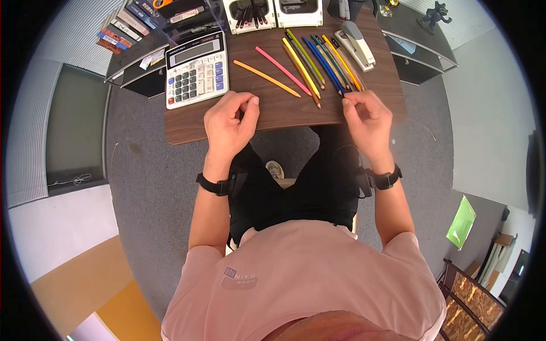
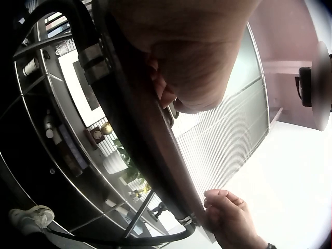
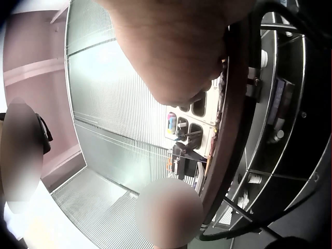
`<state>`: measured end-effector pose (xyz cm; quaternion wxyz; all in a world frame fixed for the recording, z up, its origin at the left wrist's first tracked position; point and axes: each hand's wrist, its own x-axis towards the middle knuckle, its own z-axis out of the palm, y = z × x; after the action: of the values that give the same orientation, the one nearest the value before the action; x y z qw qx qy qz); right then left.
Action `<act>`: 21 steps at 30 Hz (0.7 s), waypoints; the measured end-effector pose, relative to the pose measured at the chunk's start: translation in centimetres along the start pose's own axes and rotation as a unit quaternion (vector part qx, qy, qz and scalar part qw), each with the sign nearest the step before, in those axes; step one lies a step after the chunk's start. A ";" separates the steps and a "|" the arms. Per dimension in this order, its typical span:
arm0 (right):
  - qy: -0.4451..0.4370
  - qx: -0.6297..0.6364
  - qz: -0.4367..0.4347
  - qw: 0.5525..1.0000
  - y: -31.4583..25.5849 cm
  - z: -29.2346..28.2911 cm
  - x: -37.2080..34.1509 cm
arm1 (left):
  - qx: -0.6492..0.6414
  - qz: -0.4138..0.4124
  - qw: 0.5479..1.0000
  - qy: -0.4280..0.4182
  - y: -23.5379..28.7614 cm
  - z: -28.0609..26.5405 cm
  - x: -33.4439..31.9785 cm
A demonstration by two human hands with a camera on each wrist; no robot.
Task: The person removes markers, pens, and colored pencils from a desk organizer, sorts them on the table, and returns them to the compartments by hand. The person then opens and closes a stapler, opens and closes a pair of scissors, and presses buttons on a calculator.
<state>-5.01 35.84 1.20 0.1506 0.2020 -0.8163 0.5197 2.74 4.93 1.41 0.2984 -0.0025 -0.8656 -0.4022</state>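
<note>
My left hand rests at the near edge of the wooden table, by the lower right corner of a white calculator. Its fingers curl loosely and hold nothing. At the right, my right hand also lies loosely curled on the edge, fingertips right by the tip of a blue pencil. Between the hands, colored pencils are spread: an orange one, a pink one, a yellow one and several more. The left wrist view shows the left hand from below, its fingertips mostly hidden.
A grey and white stapler stands right of the pencils. At the back are white holders with dark pencils inside. Books stand at the far left, and a dark figurine stands on a shelf at the right.
</note>
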 end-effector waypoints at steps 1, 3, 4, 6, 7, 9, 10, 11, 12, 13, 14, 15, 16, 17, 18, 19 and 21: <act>0.000 0.001 0.001 1.000 0.1 0.1 0.0 | 0.005 0.003 1.000 0.002 0.0 0.0 0.0; 0.002 0.008 0.004 1.000 0.2 0.5 0.1 | 0.010 0.009 1.000 0.002 0.1 0.0 0.0; 0.005 0.008 0.004 1.000 0.2 0.6 0.0 | 0.011 0.007 1.000 0.000 0.2 0.0 0.0; 0.000 0.003 0.009 1.000 0.1 0.6 0.0 | 0.012 0.006 1.000 -0.004 0.2 0.0 0.0; 0.001 0.003 0.011 1.000 0.1 0.6 -0.1 | 0.016 0.008 1.000 -0.006 0.1 0.0 -0.1; -0.001 -0.004 0.008 1.000 0.0 0.5 0.0 | 0.021 0.011 1.000 -0.009 0.0 -0.1 -0.1; 0.001 -0.005 0.008 1.000 -0.1 0.5 0.1 | 0.020 0.009 1.000 -0.009 0.0 -0.1 -0.1; -0.001 -0.008 0.006 1.000 -0.2 0.5 0.1 | 0.020 0.007 1.000 -0.009 0.0 -0.1 -0.1; -0.003 -0.010 0.003 1.000 -0.3 0.5 0.2 | 0.019 0.008 1.000 -0.009 0.0 0.0 -0.1; -0.002 -0.011 0.003 1.000 -0.5 0.5 0.2 | 0.019 0.013 1.000 -0.007 -0.1 0.0 -0.1; -0.008 -0.023 0.009 1.000 -0.7 0.5 0.3 | 0.019 0.018 1.000 -0.004 -0.2 0.0 -0.1; -0.015 -0.035 0.015 0.999 -0.9 0.5 0.3 | 0.018 0.018 1.000 -0.003 -0.2 0.0 -0.1; -0.015 -0.036 0.014 0.999 -1.0 0.5 0.4 | 0.017 0.020 1.000 -0.002 -0.3 0.0 -0.2; -0.023 -0.047 0.018 0.998 -1.0 0.6 0.6 | 0.016 0.022 1.000 -0.002 -0.3 0.1 -0.2; -0.030 -0.057 0.022 0.998 -1.0 0.6 0.8 | 0.015 0.022 1.000 -0.001 -0.3 0.1 -0.1; -0.030 -0.058 0.021 0.998 -1.1 0.7 1.0 | 0.015 0.023 1.000 -0.001 -0.3 0.0 -0.1; -0.035 -0.078 0.013 0.996 -1.5 1.1 1.6 | 0.015 0.024 1.000 -0.001 -0.3 0.0 -0.2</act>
<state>-5.75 33.99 2.64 0.1305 0.1967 -0.8619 0.4487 2.78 4.78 1.12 0.3073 -0.0189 -0.8715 -0.3817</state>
